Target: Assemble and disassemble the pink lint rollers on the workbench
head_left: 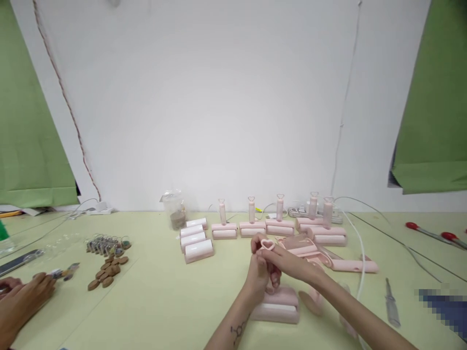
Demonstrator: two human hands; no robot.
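Close together in front of me, my left hand (258, 272) and my right hand (273, 255) are closed around a pink handle with a heart-shaped loop (267, 245) at its top. The fingers hide most of the handle's shaft. Directly under the hands lies a pink roller body (275, 313) with a white roll in it, and the handle's lower end is over or at it; whether they are joined I cannot tell. Right of it are a brown oval piece (310, 302) and loose pink parts (304, 249), partly behind my right forearm.
Several pink rollers (253, 229) with upright handles stand along the back. White rolls (199, 249) lie left of them, near a clear bag (174, 209). A screwdriver (392, 308), a white cable (361, 253) and red-handled tools (412, 226) lie right. Another person's hands (31, 296) work beside brown discs (108, 272).
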